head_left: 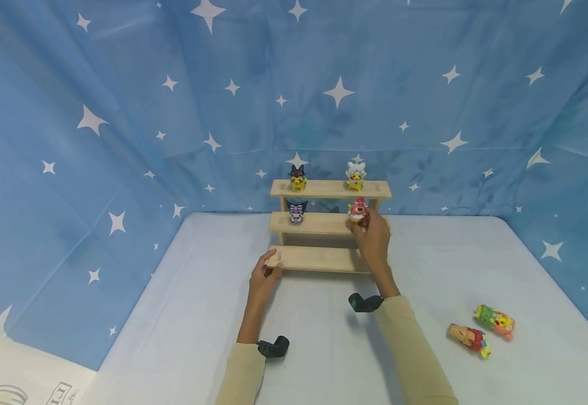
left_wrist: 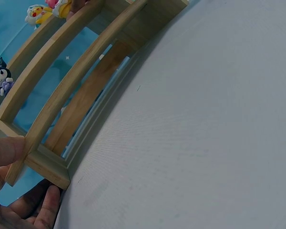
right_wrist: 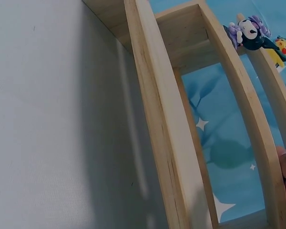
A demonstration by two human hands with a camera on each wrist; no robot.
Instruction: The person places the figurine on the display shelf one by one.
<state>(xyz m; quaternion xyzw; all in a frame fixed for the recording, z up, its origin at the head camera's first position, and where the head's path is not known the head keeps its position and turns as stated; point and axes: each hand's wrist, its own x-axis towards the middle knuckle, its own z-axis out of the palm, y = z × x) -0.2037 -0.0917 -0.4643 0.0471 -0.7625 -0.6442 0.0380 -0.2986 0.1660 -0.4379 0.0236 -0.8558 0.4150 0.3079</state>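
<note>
A three-tier wooden display stand (head_left: 319, 259) stands at the back of the table. My left hand (head_left: 263, 279) grips the left end of its lowest tier; in the left wrist view the thumb (left_wrist: 8, 150) lies on top of the board. At the right end of the middle tier, my right hand (head_left: 374, 239) pinches a pink and red figurine (head_left: 357, 210), its fingers partly covering it. A purple and black figurine (head_left: 296, 212) sits at that tier's left end. On the top tier are a black and yellow figurine (head_left: 298, 178) and a white-hooded yellow figurine (head_left: 356, 176).
To the right on the white table (head_left: 182, 315) lie a green, yellow and orange figurine (head_left: 495, 321) and a brown and red figurine (head_left: 469, 339). Behind the stand hangs a blue star-patterned curtain (head_left: 253, 124), which also runs along both sides.
</note>
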